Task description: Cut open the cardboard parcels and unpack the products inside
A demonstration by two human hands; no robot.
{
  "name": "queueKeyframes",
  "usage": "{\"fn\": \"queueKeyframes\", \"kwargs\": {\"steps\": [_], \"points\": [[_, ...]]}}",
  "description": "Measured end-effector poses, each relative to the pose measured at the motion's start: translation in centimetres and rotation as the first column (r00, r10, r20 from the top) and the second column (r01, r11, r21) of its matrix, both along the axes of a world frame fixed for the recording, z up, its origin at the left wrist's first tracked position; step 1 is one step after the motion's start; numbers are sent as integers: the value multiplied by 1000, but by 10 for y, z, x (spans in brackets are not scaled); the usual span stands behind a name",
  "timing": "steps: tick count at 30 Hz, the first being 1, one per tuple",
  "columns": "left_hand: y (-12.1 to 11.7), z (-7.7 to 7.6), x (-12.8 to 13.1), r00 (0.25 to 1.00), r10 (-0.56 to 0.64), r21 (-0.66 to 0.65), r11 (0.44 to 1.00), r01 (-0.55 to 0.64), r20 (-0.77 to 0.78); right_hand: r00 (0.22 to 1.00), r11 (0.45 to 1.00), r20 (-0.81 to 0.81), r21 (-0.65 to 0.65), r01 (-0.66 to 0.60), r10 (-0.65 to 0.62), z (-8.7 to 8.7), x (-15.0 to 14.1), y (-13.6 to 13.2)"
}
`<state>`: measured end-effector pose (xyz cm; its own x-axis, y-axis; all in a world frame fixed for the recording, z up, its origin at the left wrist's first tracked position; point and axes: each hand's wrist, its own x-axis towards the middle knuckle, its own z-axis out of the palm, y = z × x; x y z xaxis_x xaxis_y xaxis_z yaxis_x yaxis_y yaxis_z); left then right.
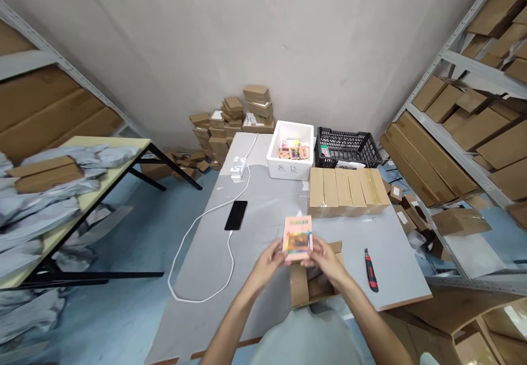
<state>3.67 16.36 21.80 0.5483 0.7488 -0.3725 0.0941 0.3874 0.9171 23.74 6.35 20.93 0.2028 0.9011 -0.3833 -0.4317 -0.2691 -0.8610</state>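
Note:
A small pink box [297,237] with a shiny coloured picture on its face is held up over the grey table [263,211]. My left hand [270,259] grips its left lower edge and my right hand [325,258] grips its right lower edge, fingers closed on it. Right below the hands stands an open brown cardboard carton [307,285] near the table's front edge.
A red and black utility knife [371,270] lies right of the carton. A black phone [236,214] on a white cable, a row of brown boxes [348,189], a white foam box [290,149] and a black crate [346,147] sit farther back. Shelves with cartons stand on both sides.

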Motion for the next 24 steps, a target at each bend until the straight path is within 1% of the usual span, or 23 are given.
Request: {"fn": "queueKeyframes", "kwargs": {"steps": [1, 2, 3, 5, 6, 7, 8, 9, 10, 11, 12, 13, 14, 15, 16, 17, 18, 19, 20, 21, 22, 23, 24], "points": [[26, 19, 10, 999, 38, 120, 992, -40, 19, 1000, 999, 0, 52, 7, -7, 19, 10, 30], [53, 41, 20, 993, 108, 259, 959, -115, 38, 1000, 994, -4, 108, 20, -19, 40, 21, 59], [79, 64, 30, 978, 197, 388, 898, -206, 64, 999, 987, -20, 153, 44, -41, 62, 31, 88], [119, 109, 44, 950, 288, 484, 818, -310, 123, 990, 967, -56, 210, 141, -132, 101, 50, 131], [132, 127, 47, 936, 316, 520, 779, -351, 157, 986, 958, -59, 235, 164, -155, 115, 58, 144], [139, 139, 49, 908, 362, 574, 705, -416, 213, 986, 949, -44, 269, 167, -162, 123, 65, 150], [139, 145, 47, 892, 379, 616, 650, -446, 246, 986, 943, -15, 292, 162, -165, 125, 71, 148], [134, 143, 43, 880, 394, 642, 610, -465, 263, 986, 941, 26, 303, 149, -165, 121, 76, 139], [124, 134, 37, 875, 410, 651, 596, -470, 256, 982, 943, 74, 300, 142, -171, 111, 81, 123], [110, 118, 29, 878, 425, 641, 615, -460, 221, 974, 950, 128, 276, 145, -186, 96, 87, 102], [93, 96, 20, 887, 433, 607, 665, -436, 162, 960, 958, 179, 228, 172, -215, 77, 92, 76], [72, 70, 11, 889, 449, 548, 724, -419, 87, 940, 959, 219, 170, 228, -263, 55, 98, 47], [50, 41, 2, 897, 441, 470, 796, -382, -18, 916, 950, 252, 99, 297, -312, 31, 104, 15], [26, 11, -6, 896, 424, 370, 860, -353, -133, 895, 933, 278, 8, 360, -348, 8, 109, -17], [1, -17, -14, 891, 384, 262, 910, -321, -243, 882, 912, 299, -73, 403, -365, -15, 113, -49], [-25, -43, -20, 887, 329, 162, 943, -291, -323, 879, 892, 308, -154, 424, -364, -36, 116, -80], [-49, -64, -25, 888, 275, 76, 961, -266, -369, 889, 880, 306, -228, 416, -340, -54, 117, -108], [-72, -80, -28, 887, 221, -8, 969, -245, -404, 897, 864, 308, -298, 406, -316, -69, 117, -131], [-92, -92, -29, 895, 147, -92, 975, -204, -421, 910, 854, 304, -352, 384, -283, -81, 116, -151], [-109, -99, -27, 898, 90, -155, 973, -172, -431, 924, 850, 291, -391, 353, -250, -89, 114, -164], [-122, -103, -25, 891, 63, -194, 967, -167, -450, 940, 851, 268, -423, 312, -211, -93, 112, -173], [-131, -104, -20, 887, 52, -206, 965, -162, -458, 956, 855, 238, -447, 263, -169, -95, 111, -177], [-136, -102, -15, 883, 62, -191, 967, -168, -465, 970, 861, 205, -462, 212, -128, -95, 110, -177]]}}
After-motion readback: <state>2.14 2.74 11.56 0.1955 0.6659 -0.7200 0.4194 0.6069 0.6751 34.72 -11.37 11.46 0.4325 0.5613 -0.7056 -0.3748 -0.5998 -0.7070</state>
